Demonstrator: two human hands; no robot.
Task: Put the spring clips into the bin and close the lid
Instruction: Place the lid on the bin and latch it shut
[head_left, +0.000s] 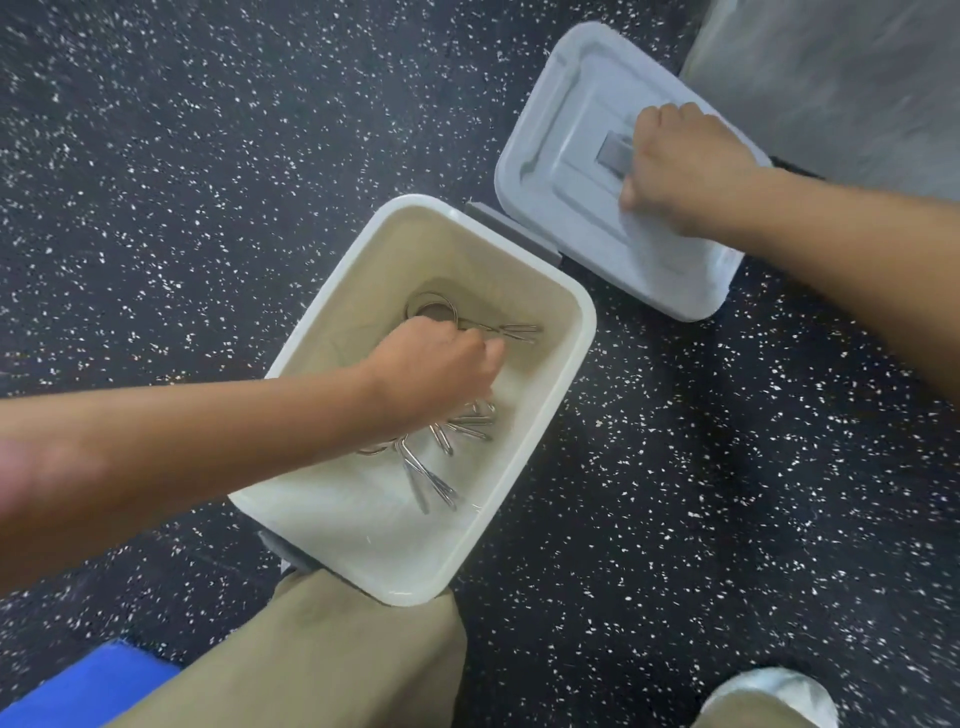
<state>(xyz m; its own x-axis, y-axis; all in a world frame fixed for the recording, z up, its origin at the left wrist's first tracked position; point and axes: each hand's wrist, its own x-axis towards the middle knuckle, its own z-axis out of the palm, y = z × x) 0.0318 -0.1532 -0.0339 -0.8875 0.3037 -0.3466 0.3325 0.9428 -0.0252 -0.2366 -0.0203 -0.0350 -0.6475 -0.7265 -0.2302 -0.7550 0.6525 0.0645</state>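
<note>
Spring clips (441, 447) lay in the white bin (571, 374) at the centre of the frame, a tangle of bare metal loops and prongs on its floor, with one more clip (467, 322) lying apart toward the bin's upper end, its round coil near the far wall. Right over them came the left hand (441, 374), reaching in from the left edge of the frame, knuckles up and fingers curled down inside the bin; whether that grip was clenched on a clip or simply curled above the pile could not be told, since the hand itself hid its fingertips. Open-topped, the bin sat tilted diagonally on the floor, a grey latch (511, 228) at its upper rim and another at its lower left corner. Up in the upper right, the pale grey lid (561, 171) lay flat on the floor, just beside the bin's top corner. The right hand (685, 166) was down on it, arm stretching in from the right edge, its grip closed over the lid's grey centre handle (615, 150). All around spread the dark speckled floor (208, 182). At the bottom of the frame a khaki trouser leg (337, 665) met the bin's lower rim, with a blue patch (93, 686) in the lower left corner. A grey metal surface (831, 78) filled the upper right corner.
</note>
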